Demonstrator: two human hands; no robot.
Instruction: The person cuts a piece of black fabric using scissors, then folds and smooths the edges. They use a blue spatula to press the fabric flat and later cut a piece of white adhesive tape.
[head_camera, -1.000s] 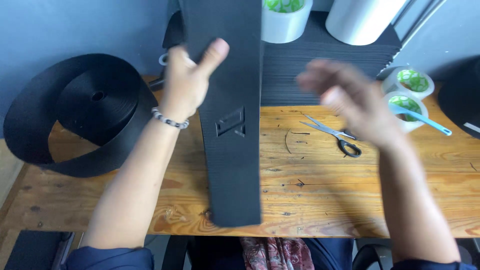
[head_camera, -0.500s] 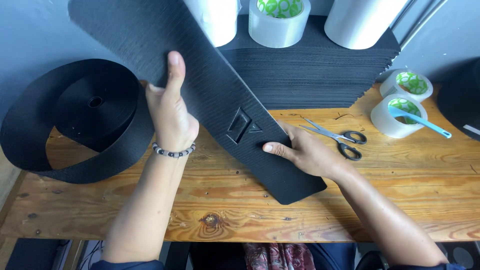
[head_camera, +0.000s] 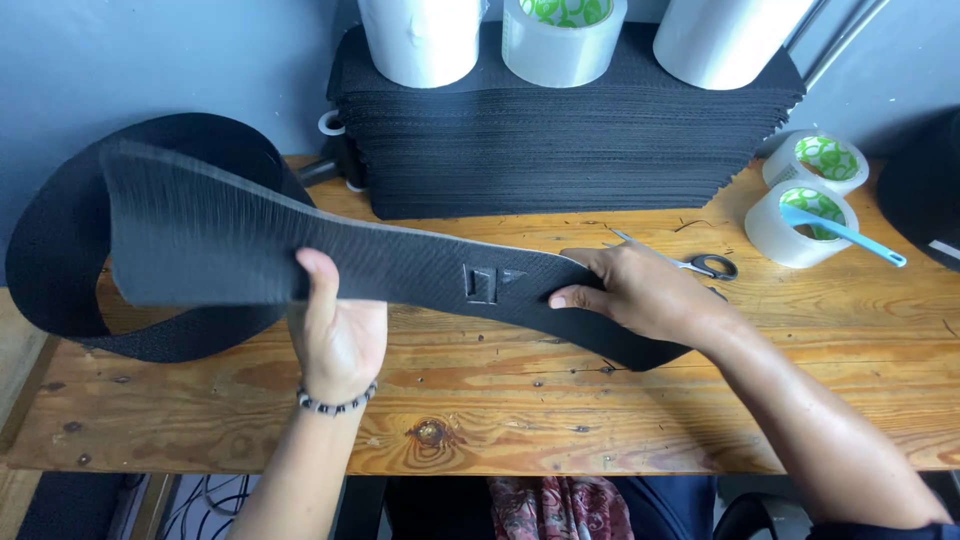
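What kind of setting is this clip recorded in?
Probably a small craft or sewing workshop: a wooden workbench bears a tall stack of black cut pieces, a webbing roll, tape rolls and scissors.

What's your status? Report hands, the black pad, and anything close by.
Left hand grips black foam pad mid-length. Right hand presses its end onto wooden table. Scissors just behind right hand; webbing roll under the raised end.
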